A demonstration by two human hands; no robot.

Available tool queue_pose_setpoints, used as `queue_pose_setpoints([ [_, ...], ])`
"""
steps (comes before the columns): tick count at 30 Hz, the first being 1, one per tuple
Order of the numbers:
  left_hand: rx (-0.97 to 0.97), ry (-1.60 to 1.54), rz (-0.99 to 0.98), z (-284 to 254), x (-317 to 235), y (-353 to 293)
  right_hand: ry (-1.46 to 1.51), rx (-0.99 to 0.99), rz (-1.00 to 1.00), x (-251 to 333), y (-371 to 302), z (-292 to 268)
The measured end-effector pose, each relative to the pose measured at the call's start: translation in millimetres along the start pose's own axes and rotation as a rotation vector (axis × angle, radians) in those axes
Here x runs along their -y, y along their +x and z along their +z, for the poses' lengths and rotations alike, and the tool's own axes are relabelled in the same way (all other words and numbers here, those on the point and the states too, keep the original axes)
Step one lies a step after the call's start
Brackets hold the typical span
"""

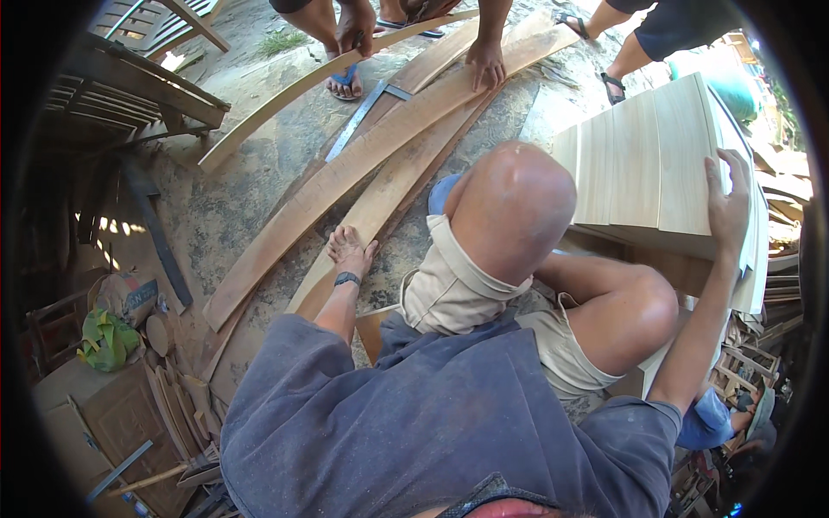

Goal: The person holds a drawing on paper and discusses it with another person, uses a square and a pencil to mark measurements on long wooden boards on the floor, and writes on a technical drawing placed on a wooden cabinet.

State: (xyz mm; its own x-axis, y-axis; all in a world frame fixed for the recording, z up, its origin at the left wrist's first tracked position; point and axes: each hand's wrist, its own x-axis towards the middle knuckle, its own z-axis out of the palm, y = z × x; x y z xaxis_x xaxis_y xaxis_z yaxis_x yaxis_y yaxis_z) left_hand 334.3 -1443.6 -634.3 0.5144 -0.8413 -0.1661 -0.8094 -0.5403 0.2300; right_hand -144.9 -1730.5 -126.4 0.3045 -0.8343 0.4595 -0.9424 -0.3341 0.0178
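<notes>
My left hand (pixel 350 252) lies on a pale wooden board (pixel 380 217) on the ground, its fingers stretched out and a dark watch at the wrist. Just beyond it runs a longer, wide plank (pixel 324 194), which appears bowed. Out to the right, my right hand (pixel 730 194) holds the edge of a light wooden cabinet (pixel 635 164), thumb on one side and fingers on the other. A metal carpenter's square (pixel 361 121) rests across the boards. Opposite me, another person's hand (pixel 487 65) presses on the wide plank; the other hand (pixel 355 28) grips a thin wooden strip (pixel 276 105).
Slatted wooden furniture (pixel 142 86) stands at the far left. Wood offcuts (pixel 177 406) and a green-yellow object (pixel 108 339) lie at the lower left. Another person's sandalled foot (pixel 614 86) is beyond the cabinet. Stacked timber (pixel 781 250) lines the right side.
</notes>
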Motion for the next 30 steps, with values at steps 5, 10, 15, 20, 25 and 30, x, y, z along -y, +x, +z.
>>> queue_pose_setpoints([
  [5, -0.067, -0.183, -0.119, -13, 2, -1, 0.421, -0.019, -0.179, 72, 4, 45],
  [10, -0.091, -0.187, -0.234, -49, -5, 22, 0.788, 0.362, -0.144, 82, -2, 90],
  [15, -0.108, -0.058, -0.303, -69, 31, 53, 0.979, 0.631, -0.125, 84, -16, 105],
  [20, 0.007, 0.055, -0.316, -90, 48, 104, 1.008, 0.818, -0.052, 81, -26, 102],
  [25, 0.368, 0.26, -0.327, -102, 45, 146, 0.93, 0.816, 0.026, 68, -26, 108],
  [30, 0.362, 0.332, -0.214, -96, 62, 147, 0.904, 0.843, 0.083, 65, -21, 108],
])
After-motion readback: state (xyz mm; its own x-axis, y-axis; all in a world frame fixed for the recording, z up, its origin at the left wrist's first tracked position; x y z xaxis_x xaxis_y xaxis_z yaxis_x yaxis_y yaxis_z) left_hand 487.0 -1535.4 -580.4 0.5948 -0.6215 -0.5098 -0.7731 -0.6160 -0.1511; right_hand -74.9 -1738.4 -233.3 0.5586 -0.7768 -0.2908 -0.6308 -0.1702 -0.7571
